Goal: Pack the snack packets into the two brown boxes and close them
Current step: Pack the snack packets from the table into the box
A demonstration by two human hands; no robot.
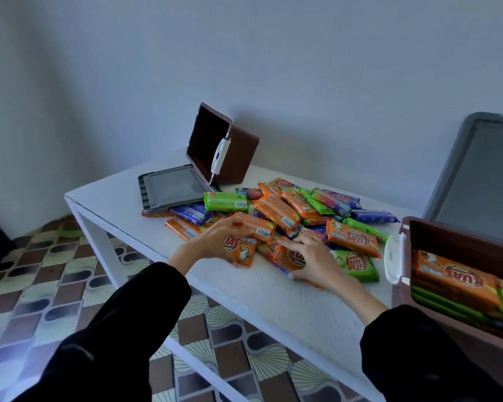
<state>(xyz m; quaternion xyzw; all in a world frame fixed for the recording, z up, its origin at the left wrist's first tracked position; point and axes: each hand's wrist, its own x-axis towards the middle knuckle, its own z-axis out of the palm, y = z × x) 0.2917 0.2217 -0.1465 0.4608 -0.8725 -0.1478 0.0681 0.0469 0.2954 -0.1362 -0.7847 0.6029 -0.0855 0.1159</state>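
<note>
Two hands work the near edge of a heap of snack packets point(276, 211) on the white table point(273, 303), as I watch through the head camera. I have the left hand point(215, 245) curled round an orange packet point(243, 252), thumb beneath and fingers over the top, though blur softens the fingertips. The right hand point(312, 264) bends its fingers over a second orange packet point(289, 258), thumb at its near edge.

The packets look flat, light and wrapped in glossy film. I judge them slippery against each other and soft enough to crush, so I would take each across its short width rather than by a sealed end.

Two brown boxes stand well apart. The far box point(238, 152) lies tipped on its side by the wall, mouth to the left and inside too dark to read. Its grey lid point(172, 190) lies flat in front of it, the near edge resting on a packet. The near box point(447, 236) sits at the right edge with its own lid point(476, 175) raised. It is partly filled, with one orange packet on top and green ones beneath and beside it. One white latch point(219, 153) shows on each box.

In the loose heap I count four green, about five blue and roughly ten orange. They overlap, so I cannot give an exact total.
</note>
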